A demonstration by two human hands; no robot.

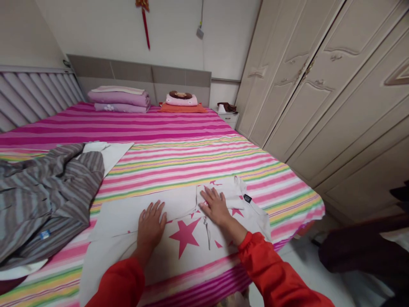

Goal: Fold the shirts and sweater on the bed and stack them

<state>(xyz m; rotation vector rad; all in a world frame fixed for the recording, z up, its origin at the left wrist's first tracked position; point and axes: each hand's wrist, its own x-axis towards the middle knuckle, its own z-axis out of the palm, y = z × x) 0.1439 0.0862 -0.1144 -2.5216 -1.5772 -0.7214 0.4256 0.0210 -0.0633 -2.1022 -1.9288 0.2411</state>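
A white garment with pink stars (185, 234) lies on the striped bed sheet near the bed's front edge, partly folded over on itself. My left hand (151, 224) rests palm down on its plain white part, fingers spread. On the folded part at the right, my right hand (215, 207) lies flat, with its fingers apart. A dark label (247, 198) shows by the garment's right end. Neither hand holds anything.
A grey striped garment (47, 192) lies at the left over white material. Folded purple bedding (118, 99) and a pink pillow on an orange one (183, 108) sit by the headboard (134, 76). Wardrobes (303, 85) stand at the right, beside a small cabinet (228, 118).
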